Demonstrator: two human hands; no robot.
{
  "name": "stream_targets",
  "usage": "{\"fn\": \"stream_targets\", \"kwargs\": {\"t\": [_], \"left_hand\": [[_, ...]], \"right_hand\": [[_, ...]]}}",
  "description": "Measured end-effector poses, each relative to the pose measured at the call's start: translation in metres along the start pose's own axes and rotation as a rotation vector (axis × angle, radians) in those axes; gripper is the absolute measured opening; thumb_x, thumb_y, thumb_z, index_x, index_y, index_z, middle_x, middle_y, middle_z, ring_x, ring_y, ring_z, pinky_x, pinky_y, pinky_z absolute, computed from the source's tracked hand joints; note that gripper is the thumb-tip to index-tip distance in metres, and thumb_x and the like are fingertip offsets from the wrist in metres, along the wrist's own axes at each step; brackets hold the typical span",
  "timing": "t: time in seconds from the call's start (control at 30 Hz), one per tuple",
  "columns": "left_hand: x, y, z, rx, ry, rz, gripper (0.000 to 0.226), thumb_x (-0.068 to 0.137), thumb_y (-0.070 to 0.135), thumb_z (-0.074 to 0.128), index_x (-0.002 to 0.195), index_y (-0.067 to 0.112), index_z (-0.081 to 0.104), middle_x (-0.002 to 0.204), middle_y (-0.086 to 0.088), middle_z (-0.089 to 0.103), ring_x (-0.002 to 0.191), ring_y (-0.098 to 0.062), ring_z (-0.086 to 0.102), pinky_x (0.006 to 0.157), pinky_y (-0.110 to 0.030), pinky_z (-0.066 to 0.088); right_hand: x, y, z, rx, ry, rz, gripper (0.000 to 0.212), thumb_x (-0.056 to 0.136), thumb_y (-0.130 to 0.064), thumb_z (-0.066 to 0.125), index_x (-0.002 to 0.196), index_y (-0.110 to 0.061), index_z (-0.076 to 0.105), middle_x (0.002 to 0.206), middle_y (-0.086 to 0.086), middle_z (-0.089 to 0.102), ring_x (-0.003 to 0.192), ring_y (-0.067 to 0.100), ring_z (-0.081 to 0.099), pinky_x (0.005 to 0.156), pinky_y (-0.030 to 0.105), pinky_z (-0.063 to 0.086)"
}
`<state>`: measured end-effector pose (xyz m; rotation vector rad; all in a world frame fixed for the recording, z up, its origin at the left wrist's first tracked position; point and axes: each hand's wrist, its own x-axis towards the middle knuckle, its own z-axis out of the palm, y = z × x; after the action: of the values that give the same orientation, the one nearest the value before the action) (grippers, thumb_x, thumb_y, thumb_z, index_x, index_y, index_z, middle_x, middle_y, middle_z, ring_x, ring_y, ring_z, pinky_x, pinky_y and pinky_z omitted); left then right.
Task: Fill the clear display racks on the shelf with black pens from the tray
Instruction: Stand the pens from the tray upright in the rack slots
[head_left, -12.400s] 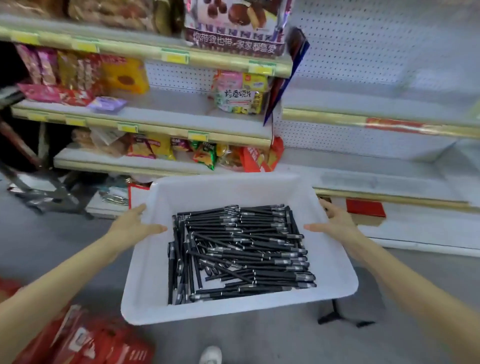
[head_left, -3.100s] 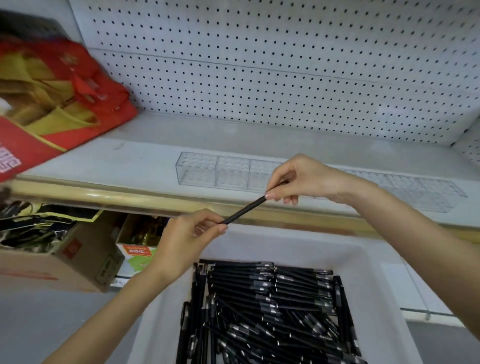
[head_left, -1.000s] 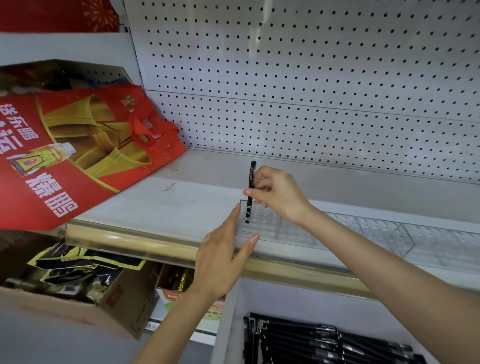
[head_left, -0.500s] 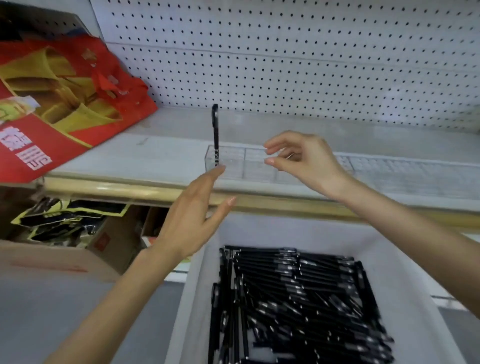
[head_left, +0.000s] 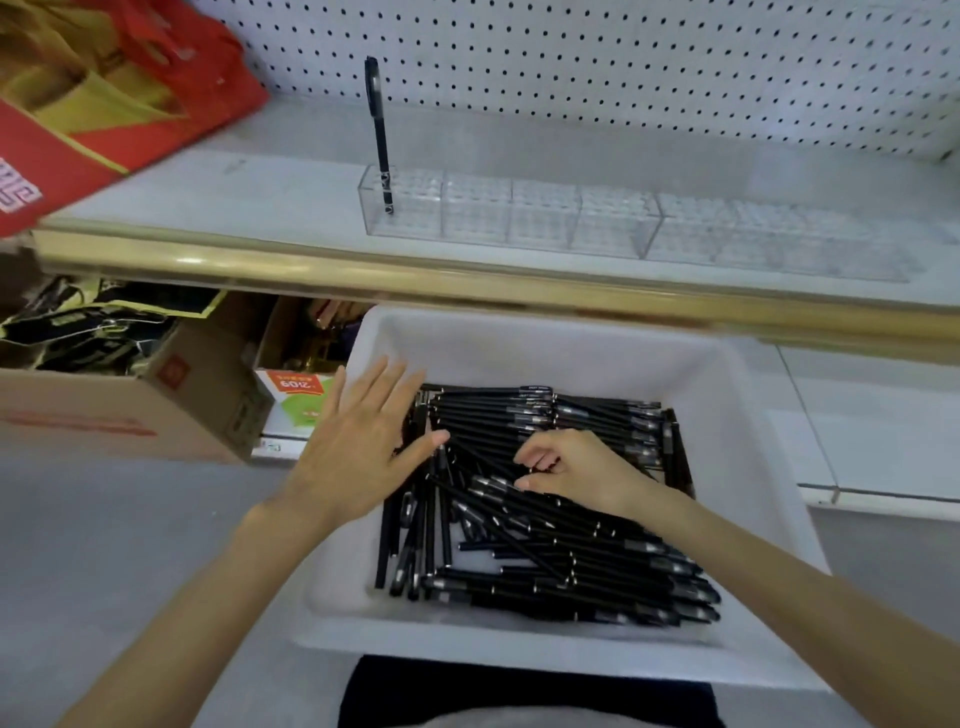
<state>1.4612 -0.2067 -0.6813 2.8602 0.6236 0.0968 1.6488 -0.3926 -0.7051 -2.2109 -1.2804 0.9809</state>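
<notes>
Black pens (head_left: 545, 519) lie heaped in the white tray (head_left: 571, 343), most of them running across it, a few at its left side lying lengthwise. One single pen (head_left: 382, 150) stands almost upright in the leftmost cell of the clear display racks (head_left: 613, 223), which form a row along the shelf (head_left: 260, 197) just above and behind the tray; the other cells hold nothing that can be seen. Over the tray's pile, the right hand (head_left: 576, 470) has its fingers curled down among the pens, thumb and fingertips drawn together as if pinching one, though whether it truly has a pen cannot be told. At the tray's left rim the left hand (head_left: 363, 447) hovers flat, fingers spread wide, holding nothing. Behind the racks rises a white pegboard wall (head_left: 623, 62); left of the tray, a cardboard box (head_left: 119, 410) sits under the shelf, and a red bag (head_left: 104, 88) leans on the shelf's left end
</notes>
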Motion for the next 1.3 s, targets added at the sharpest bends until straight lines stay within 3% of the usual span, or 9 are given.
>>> {"fn": "stream_targets", "kwargs": {"t": [0.3, 0.43, 0.6, 0.77, 0.87, 0.93, 1.03, 1.13, 1.3], "left_hand": [[-0.016, 0.000, 0.009, 0.035, -0.024, -0.037, 0.090, 0.085, 0.077, 0.001, 0.150, 0.022, 0.031, 0.156, -0.003, 0.030, 0.147, -0.017, 0.018, 0.119, -0.051, 0.011], [-0.015, 0.002, 0.007, 0.008, -0.019, -0.040, 0.093, 0.082, 0.079, -0.003, 0.150, 0.024, 0.028, 0.157, 0.001, 0.025, 0.147, -0.015, 0.015, 0.120, -0.048, 0.006], [-0.016, 0.001, 0.009, -0.039, 0.008, -0.032, 0.084, 0.086, 0.075, 0.009, 0.150, 0.025, 0.030, 0.157, 0.002, 0.027, 0.147, -0.013, 0.016, 0.120, -0.047, 0.004], [-0.014, 0.004, 0.004, -0.179, 0.103, 0.017, 0.069, 0.091, 0.066, 0.024, 0.142, 0.024, 0.044, 0.147, 0.006, 0.044, 0.141, -0.007, 0.028, 0.120, -0.043, -0.003], [-0.011, 0.011, -0.002, -0.207, 0.063, 0.144, 0.061, 0.091, 0.063, 0.033, 0.126, 0.021, 0.062, 0.123, 0.007, 0.065, 0.118, -0.009, 0.056, 0.114, -0.041, 0.028], [-0.010, 0.017, -0.009, -0.227, 0.039, 0.163, 0.052, 0.090, 0.059, 0.043, 0.115, 0.022, 0.069, 0.104, 0.009, 0.071, 0.094, -0.010, 0.066, 0.084, -0.026, 0.048], [-0.007, 0.020, -0.014, -0.279, 0.098, 0.142, 0.025, 0.088, 0.036, 0.063, 0.109, 0.025, 0.072, 0.093, 0.015, 0.071, 0.079, -0.005, 0.065, 0.066, -0.013, 0.045], [0.001, 0.023, -0.020, -0.406, 0.109, 0.029, 0.018, 0.085, 0.027, 0.070, 0.103, 0.028, 0.074, 0.084, 0.024, 0.067, 0.071, 0.007, 0.061, 0.069, -0.023, 0.053], [0.021, 0.041, -0.030, -0.641, 0.157, -0.096, 0.013, 0.080, 0.023, 0.076, 0.089, 0.032, 0.072, 0.080, 0.016, 0.070, 0.079, 0.004, 0.063, 0.072, -0.014, 0.050]], "right_hand": [[0.012, 0.000, 0.030, -0.029, 0.007, 0.058, 0.038, 0.081, -0.031, 0.076, 0.111, -0.011, 0.065, 0.096, -0.002, 0.057, 0.087, 0.011, 0.057, 0.079, 0.019, 0.046], [0.018, -0.002, 0.037, -0.030, 0.037, 0.081, 0.024, 0.078, -0.033, 0.078, 0.090, -0.016, 0.067, 0.087, -0.004, 0.060, 0.082, 0.012, 0.058, 0.076, 0.022, 0.047], [0.020, -0.001, 0.039, 0.018, 0.010, 0.075, 0.024, 0.075, -0.036, 0.079, 0.068, -0.031, 0.057, 0.079, -0.010, 0.063, 0.084, 0.011, 0.059, 0.091, 0.034, 0.045], [0.011, -0.020, 0.019, 0.188, -0.022, -0.025, 0.018, 0.083, -0.026, 0.074, 0.077, -0.024, 0.057, 0.077, -0.004, 0.067, 0.074, 0.010, 0.065, 0.077, 0.029, 0.054], [0.007, -0.038, 0.000, 0.279, -0.035, -0.109, 0.012, 0.084, -0.016, 0.072, 0.080, -0.016, 0.060, 0.072, -0.001, 0.067, 0.061, 0.003, 0.064, 0.061, 0.022, 0.054], [0.005, -0.049, -0.015, 0.322, 0.006, -0.134, 0.009, 0.083, -0.012, 0.073, 0.082, -0.012, 0.064, 0.071, -0.002, 0.066, 0.056, 0.000, 0.060, 0.054, 0.016, 0.049], [0.003, -0.058, -0.039, 0.391, 0.028, -0.133, 0.009, 0.080, -0.010, 0.076, 0.083, -0.008, 0.068, 0.075, 0.003, 0.068, 0.060, 0.007, 0.063, 0.059, 0.020, 0.053], [0.002, -0.063, -0.059, 0.507, 0.072, -0.142, 0.010, 0.078, -0.001, 0.075, 0.082, -0.006, 0.067, 0.071, 0.002, 0.068, 0.058, 0.008, 0.063, 0.060, 0.019, 0.053], [0.003, -0.079, -0.086, 0.938, 0.207, -0.107, 0.016, 0.074, -0.001, 0.073, 0.088, -0.004, 0.066, 0.074, 0.005, 0.068, 0.066, 0.010, 0.064, 0.064, 0.018, 0.052]]}}
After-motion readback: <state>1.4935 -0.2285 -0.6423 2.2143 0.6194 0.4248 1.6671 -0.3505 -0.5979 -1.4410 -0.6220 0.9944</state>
